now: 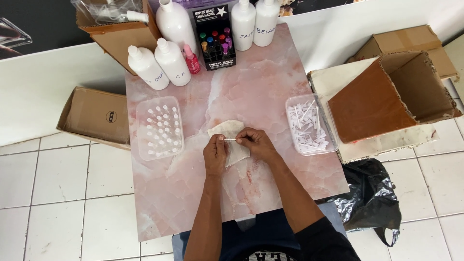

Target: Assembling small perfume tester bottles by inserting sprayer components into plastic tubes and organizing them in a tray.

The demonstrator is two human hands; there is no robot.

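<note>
Fingers of both hands are pinching one thin white tube: your left hand point(215, 153) is gripping its capped end, your right hand point(254, 143) is holding the stem point(231, 139), just above the pale cloth point(231, 137) on the pink marble board point(270, 92). You are probably fitting stem into cap; the next move is asking for straight, gentle pressure. Finished caps are standing in the left clear tray point(159, 128), loose stems are lying in the right tray point(309, 124). White bottles point(171, 60) are waiting behind.
</note>
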